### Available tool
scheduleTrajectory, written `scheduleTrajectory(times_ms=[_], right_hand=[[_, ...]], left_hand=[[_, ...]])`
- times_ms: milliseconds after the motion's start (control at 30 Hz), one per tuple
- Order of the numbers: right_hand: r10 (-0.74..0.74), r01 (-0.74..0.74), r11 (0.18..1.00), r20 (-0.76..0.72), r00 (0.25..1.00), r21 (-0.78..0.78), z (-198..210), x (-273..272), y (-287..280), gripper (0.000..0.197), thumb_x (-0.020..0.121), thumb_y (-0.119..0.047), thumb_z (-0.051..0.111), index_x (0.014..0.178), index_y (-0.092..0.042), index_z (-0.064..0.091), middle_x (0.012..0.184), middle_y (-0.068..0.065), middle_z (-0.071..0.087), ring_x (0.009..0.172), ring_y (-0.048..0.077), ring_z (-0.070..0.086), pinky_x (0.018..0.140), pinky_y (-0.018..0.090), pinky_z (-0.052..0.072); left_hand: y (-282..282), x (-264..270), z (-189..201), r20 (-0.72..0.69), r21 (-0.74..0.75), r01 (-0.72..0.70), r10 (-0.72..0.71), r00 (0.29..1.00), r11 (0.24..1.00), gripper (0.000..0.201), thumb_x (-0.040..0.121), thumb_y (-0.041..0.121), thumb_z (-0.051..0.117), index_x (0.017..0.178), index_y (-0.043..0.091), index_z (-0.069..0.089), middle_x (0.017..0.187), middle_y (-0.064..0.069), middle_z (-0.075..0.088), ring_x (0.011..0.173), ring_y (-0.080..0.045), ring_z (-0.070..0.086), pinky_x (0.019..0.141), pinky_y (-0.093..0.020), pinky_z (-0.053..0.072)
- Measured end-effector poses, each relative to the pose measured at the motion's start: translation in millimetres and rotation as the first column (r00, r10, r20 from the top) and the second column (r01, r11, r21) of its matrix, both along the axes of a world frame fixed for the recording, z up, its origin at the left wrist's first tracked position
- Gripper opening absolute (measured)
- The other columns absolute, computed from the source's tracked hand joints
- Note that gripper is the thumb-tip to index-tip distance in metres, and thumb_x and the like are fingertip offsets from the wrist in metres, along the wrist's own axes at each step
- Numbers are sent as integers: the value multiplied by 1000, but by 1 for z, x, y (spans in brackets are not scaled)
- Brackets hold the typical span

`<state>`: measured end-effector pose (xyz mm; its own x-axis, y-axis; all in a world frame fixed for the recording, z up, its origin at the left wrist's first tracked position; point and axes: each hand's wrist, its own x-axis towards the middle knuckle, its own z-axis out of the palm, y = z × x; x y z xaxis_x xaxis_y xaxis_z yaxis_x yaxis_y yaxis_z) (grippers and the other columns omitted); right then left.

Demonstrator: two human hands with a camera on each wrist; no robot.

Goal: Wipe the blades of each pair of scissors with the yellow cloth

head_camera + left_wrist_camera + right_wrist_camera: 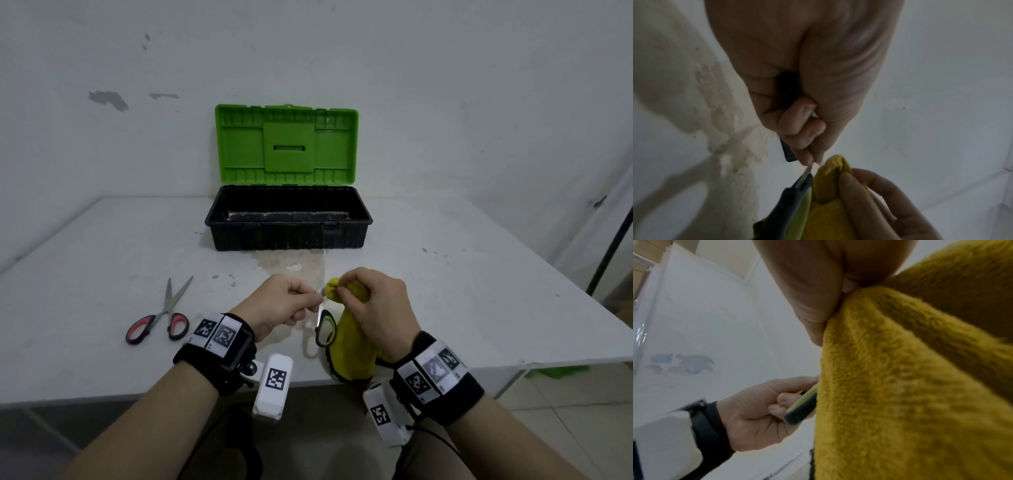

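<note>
Two forearms with black wrist straps reach over the near edge of a white table (102, 260). From the head view, the left hand (281, 301) has its fingers curled, pinching the blade tip of a pair of black and green scissors (325, 329), whose handle loop hangs down toward the person. Just beside it, the right hand (376, 305) grips a bunched yellow cloth (352, 353) that drapes down to the table edge.

Only the left wrist view shows the thin blade (806, 172) emerging between thumb and fingertip, with the cloth's top fold close beside it. Fuzzy cloth pile fills the right wrist view.

Well to the left, red-handled scissors (161, 315) lie flat, blades slightly apart. At the back stands an open toolbox (287, 222), black with a raised green lid, against a scuffed white wall (102, 102). Stains mark the tabletop before the box.
</note>
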<state>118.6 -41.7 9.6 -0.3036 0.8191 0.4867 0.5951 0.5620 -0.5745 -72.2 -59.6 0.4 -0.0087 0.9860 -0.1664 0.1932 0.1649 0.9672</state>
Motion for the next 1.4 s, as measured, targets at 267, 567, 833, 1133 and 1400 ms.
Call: scheduleTrajectory(times_ms=[267,567,833,1133,1400], right_hand=[[0,-2,997,33,999,72,-9,-8,-2,14,86,-28,69,97,-21,74,88,-7,64,79,5,57,71,12,44],[-133,132,991,77,988,18,2,5,22,14,91,-27,61,95,-18,73,87,-2,61,80,14,58,71,28,51],[-160,158,986,28,987,49,12,15,14,10,90,-27,64,92,-21,72,86,-6,62,78,8,55,68,8,38],[-78,72,995,89,993,71,-10,3,9,13,90,-28,62,93,-20,72,87,-2,62,79,15,58,71,35,53],[-198,198,980,7,980,18,14,21,21,14,92,-30,61,94,-21,72,87,-5,65,80,8,55,69,12,40]], left_hand=[[-5,14,-2,133,97,-19,6,991,995,6,93,1,64,90,-2,67,75,-12,67,42,-9,39,40,-17,31],[-5,12,-6,89,115,-23,13,996,993,9,92,5,68,86,-1,68,72,-12,68,41,-9,37,39,-18,30],[-5,11,-8,128,66,-53,44,991,996,10,93,7,66,91,-3,67,73,-9,68,43,-9,36,40,-18,30],[-8,16,-8,157,56,8,-17,987,998,8,93,4,65,87,-2,66,71,-9,66,40,-7,35,38,-18,27],[-7,16,-9,153,39,-51,44,987,998,9,94,4,64,88,-2,66,74,-10,66,39,-6,34,39,-17,28]])
